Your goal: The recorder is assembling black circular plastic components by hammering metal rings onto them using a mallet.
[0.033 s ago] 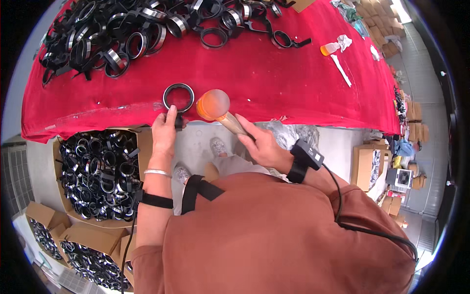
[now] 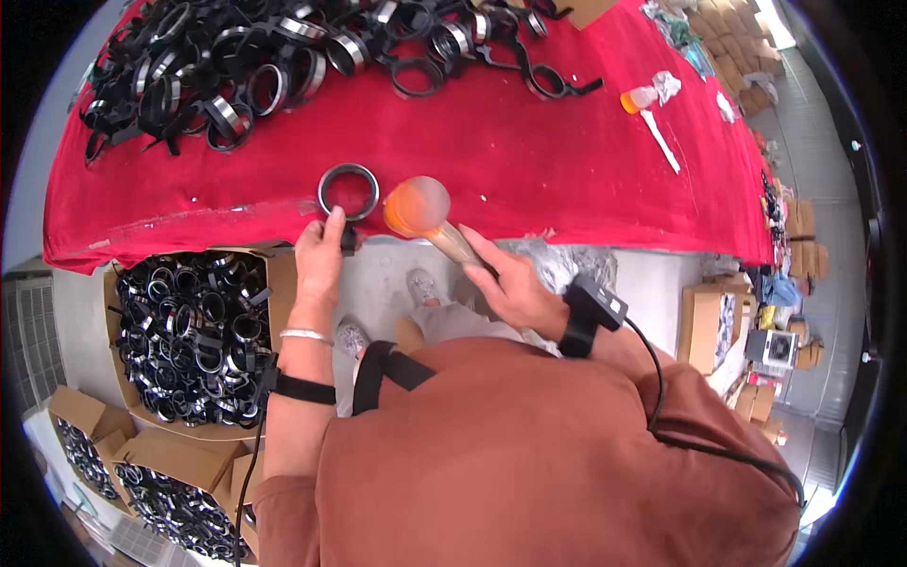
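My left hand is closed on a black ring clamp with a silvery inner band, its thumb over the near rim. The ring lies over the near edge of the red-covered table, with a black tab pointing toward me. In my right hand is the handle of a mallet with a translucent orange head. The mallet head is just right of the ring; from above I cannot tell its height over the cloth. The fingertips of my right hand are partly hidden.
A heap of similar black ring clamps covers the table's far left. A second orange mallet head and a white stick lie far right on the red cloth. Open cartons of clamps stand on the floor at left.
The whole view has shifted very slightly, the table and hands together. Both hands keep the same hold on the ring clamp and the mallet.
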`<act>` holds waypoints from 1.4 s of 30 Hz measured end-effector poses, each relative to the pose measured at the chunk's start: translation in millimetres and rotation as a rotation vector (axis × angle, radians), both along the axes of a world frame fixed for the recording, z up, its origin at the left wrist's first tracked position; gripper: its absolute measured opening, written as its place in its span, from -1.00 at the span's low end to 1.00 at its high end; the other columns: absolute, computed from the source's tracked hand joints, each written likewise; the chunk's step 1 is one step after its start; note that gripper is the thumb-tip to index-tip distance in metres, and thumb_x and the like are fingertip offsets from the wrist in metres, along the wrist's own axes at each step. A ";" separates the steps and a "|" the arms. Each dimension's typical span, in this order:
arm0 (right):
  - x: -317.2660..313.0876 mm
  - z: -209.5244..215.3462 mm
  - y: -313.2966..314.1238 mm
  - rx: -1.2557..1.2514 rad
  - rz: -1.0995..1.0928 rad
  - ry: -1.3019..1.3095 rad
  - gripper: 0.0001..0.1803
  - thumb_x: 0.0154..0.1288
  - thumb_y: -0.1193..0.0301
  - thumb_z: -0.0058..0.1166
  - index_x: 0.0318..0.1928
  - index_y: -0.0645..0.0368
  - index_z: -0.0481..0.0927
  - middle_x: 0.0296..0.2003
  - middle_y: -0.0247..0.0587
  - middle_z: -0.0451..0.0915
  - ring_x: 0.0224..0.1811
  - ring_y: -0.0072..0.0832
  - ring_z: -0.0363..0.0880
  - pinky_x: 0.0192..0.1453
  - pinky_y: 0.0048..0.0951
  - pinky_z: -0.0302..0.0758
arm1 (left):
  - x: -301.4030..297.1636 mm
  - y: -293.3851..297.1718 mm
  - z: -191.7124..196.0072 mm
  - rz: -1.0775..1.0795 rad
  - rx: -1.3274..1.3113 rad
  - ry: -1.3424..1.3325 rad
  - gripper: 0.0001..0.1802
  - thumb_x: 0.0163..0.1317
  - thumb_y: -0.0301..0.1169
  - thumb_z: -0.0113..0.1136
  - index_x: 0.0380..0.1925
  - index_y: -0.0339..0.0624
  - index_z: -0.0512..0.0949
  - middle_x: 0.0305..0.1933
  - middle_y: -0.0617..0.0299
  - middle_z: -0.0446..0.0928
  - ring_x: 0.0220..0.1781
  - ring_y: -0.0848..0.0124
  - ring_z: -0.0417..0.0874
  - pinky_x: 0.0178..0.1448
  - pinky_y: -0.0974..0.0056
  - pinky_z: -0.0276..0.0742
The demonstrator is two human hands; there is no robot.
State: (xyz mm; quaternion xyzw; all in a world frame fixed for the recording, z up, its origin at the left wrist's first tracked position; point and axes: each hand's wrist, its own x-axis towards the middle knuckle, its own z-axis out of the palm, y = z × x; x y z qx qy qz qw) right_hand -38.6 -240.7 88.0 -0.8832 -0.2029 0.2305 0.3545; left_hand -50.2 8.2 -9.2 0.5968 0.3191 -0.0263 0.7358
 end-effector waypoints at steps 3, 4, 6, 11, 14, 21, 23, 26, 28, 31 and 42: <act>4.2 10.3 8.8 0.213 -0.005 -0.148 -0.45 0.29 0.39 -0.04 0.27 0.24 0.21 -0.16 0.22 0.51 -0.17 -0.06 0.59 -0.09 -0.27 0.49 | -4.9 -6.9 -1.4 0.028 0.012 -0.016 -0.61 0.27 -0.13 0.08 -0.45 -0.30 0.45 -0.49 0.15 0.58 -0.47 0.51 0.50 -0.28 0.38 0.40; 12.3 27.9 23.0 0.239 -0.036 -0.110 -0.45 0.29 0.40 -0.04 0.26 0.25 0.21 -0.15 0.22 0.51 -0.17 -0.06 0.59 -0.09 -0.27 0.49 | -6.0 -5.8 -2.2 0.037 0.037 -0.040 -0.62 0.27 -0.14 0.08 -0.46 -0.30 0.46 -0.50 0.15 0.58 -0.47 0.51 0.50 -0.29 0.39 0.40; 25.0 53.8 52.1 0.336 0.011 -0.179 -0.45 0.29 0.41 -0.04 0.26 0.26 0.21 -0.17 0.22 0.51 -0.18 -0.06 0.59 -0.09 -0.27 0.49 | -9.7 -5.9 0.6 0.071 0.032 -0.026 -0.63 0.27 -0.16 0.08 -0.46 -0.30 0.46 -0.50 0.16 0.57 -0.47 0.51 0.50 -0.29 0.39 0.39; 41.1 -17.9 76.8 0.231 0.195 -0.385 -0.45 0.27 0.32 -0.01 0.25 0.15 0.25 -0.36 0.17 0.53 -0.34 0.04 0.55 -0.26 -0.12 0.49 | -6.1 -16.0 19.3 0.091 0.009 -0.016 -0.65 0.27 -0.17 0.09 -0.44 -0.30 0.47 -0.52 0.21 0.54 -0.48 0.52 0.49 -0.31 0.39 0.37; 50.7 -14.5 92.8 0.097 0.215 -0.273 -0.47 0.26 0.31 -0.01 0.22 0.13 0.28 -0.34 0.15 0.55 -0.33 0.06 0.54 -0.27 -0.07 0.47 | -1.7 -14.5 20.2 0.199 -0.090 -0.028 -0.66 0.27 -0.18 0.11 -0.43 -0.28 0.48 -0.52 0.23 0.52 -0.50 0.51 0.47 -0.31 0.39 0.36; 61.2 49.2 96.2 0.350 0.194 -0.395 -0.45 0.32 0.39 -0.06 0.29 0.22 0.18 -0.05 0.22 0.51 -0.04 -0.02 0.55 0.03 -0.22 0.47 | -6.2 -10.2 14.7 0.231 -0.177 0.031 -0.70 0.23 -0.19 0.15 -0.44 -0.23 0.48 -0.53 0.21 0.53 -0.50 0.47 0.49 -0.31 0.38 0.38; 57.4 52.1 96.5 0.596 -0.028 -0.431 -0.47 0.28 0.29 -0.05 0.23 0.19 0.26 -0.32 0.20 0.56 -0.30 0.05 0.58 -0.20 -0.10 0.50 | -7.7 -9.9 17.2 0.235 -0.169 0.039 -0.70 0.23 -0.19 0.15 -0.44 -0.23 0.48 -0.53 0.20 0.53 -0.50 0.47 0.49 -0.31 0.38 0.38; 64.0 -30.5 55.4 0.082 0.104 -0.499 -0.45 0.27 0.26 -0.01 0.22 0.20 0.27 -0.35 0.19 0.56 -0.32 0.06 0.58 -0.21 -0.10 0.50 | -1.1 -15.3 21.1 0.202 -0.152 0.041 -0.69 0.23 -0.17 0.15 -0.43 -0.22 0.47 -0.52 0.20 0.53 -0.49 0.47 0.50 -0.32 0.38 0.38; 68.6 -31.3 54.3 0.067 0.075 -0.426 -0.45 0.26 0.24 0.00 0.21 0.20 0.29 -0.38 0.19 0.56 -0.34 0.05 0.58 -0.23 -0.09 0.50 | -0.3 -10.2 15.7 0.202 -0.138 0.046 -0.68 0.22 -0.15 0.15 -0.42 -0.22 0.47 -0.52 0.20 0.54 -0.49 0.47 0.50 -0.33 0.38 0.38; 68.9 -29.2 53.3 0.100 0.034 -0.355 -0.50 0.25 0.22 0.02 0.14 0.20 0.36 -0.44 0.18 0.55 -0.37 0.03 0.58 -0.28 -0.08 0.49 | -6.9 -5.1 4.4 0.155 -0.148 0.065 -0.64 0.19 -0.07 0.16 -0.36 -0.17 0.48 -0.48 0.20 0.58 -0.48 0.50 0.52 -0.35 0.41 0.34; 68.0 27.7 101.1 0.560 0.026 -0.477 -0.70 0.25 0.26 0.02 -0.15 0.23 0.50 -0.53 0.12 0.51 -0.45 -0.03 0.57 -0.39 -0.25 0.46 | -5.3 -3.8 6.8 0.131 -0.079 0.157 -0.58 0.14 0.03 0.17 -0.33 -0.13 0.49 -0.48 0.26 0.60 -0.48 0.56 0.55 -0.43 0.45 0.25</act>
